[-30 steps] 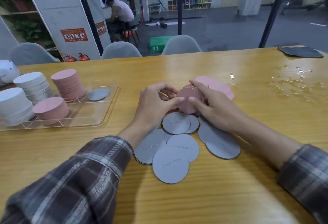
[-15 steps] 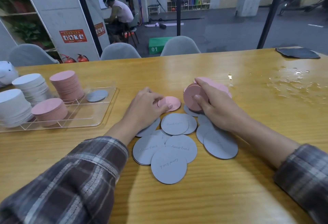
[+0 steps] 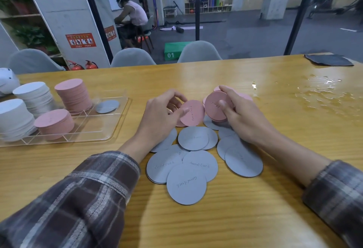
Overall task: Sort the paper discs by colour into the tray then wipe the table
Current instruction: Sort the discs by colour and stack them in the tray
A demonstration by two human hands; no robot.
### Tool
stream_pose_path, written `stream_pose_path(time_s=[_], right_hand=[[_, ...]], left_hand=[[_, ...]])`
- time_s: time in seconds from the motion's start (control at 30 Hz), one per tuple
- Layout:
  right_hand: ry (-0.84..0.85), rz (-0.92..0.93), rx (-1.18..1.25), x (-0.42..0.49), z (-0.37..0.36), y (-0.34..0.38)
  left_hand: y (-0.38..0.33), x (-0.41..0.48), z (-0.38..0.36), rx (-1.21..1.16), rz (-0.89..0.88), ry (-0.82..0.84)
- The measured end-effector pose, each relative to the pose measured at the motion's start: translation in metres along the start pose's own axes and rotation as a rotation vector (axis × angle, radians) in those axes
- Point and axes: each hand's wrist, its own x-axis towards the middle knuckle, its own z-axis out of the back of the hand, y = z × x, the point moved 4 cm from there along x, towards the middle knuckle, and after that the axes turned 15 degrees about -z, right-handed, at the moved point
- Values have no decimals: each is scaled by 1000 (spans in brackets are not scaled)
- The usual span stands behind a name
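Whereas 0.5 s ago 1 pink disc (image 3: pixel 193 113) lay flat on the desk (image 3: pixel 255 218) under the left hand (image 3: pixel 159 116), it is now pinched between thumb and fingers, tilted above the grey discs (image 3: pixel 186 183) mid-desk. Just beside it, a pink stack (image 3: pixel 215 108) is still gripped by the right hand (image 3: pixel 243 114).

**Four stacks, one tray, a spread of grey**

One clear tray (image 3: pixel 98 127) at middle left carries two white stacks (image 3: pixel 33 92), two pink stacks (image 3: pixel 73 94) and one grey disc (image 3: pixel 107 106). At centre, at least ten loose grey discs (image 3: pixel 186 183) overlap, so the exact number is hidden. Two hands are in view: the left hand (image 3: pixel 161 118) holds one pink disc (image 3: pixel 193 113) and the right hand (image 3: pixel 241 116) holds one small pink pile (image 3: pixel 215 108). Along the top are three grey chairs (image 3: pixel 132 57), two fire extinguishers (image 3: pixel 91 64) and one dark cloth (image 3: pixel 328 60).
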Motion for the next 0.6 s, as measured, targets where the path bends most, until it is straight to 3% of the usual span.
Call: stream_pose_path(time_s=[0.33,0.6], right_hand=[[-18,-23,46,0,3,1],[77,-3,109,-5,-10,6]], left_hand=[[8,2,1,-265,110,-85],[-10,-5,-12,-386,201,-97]])
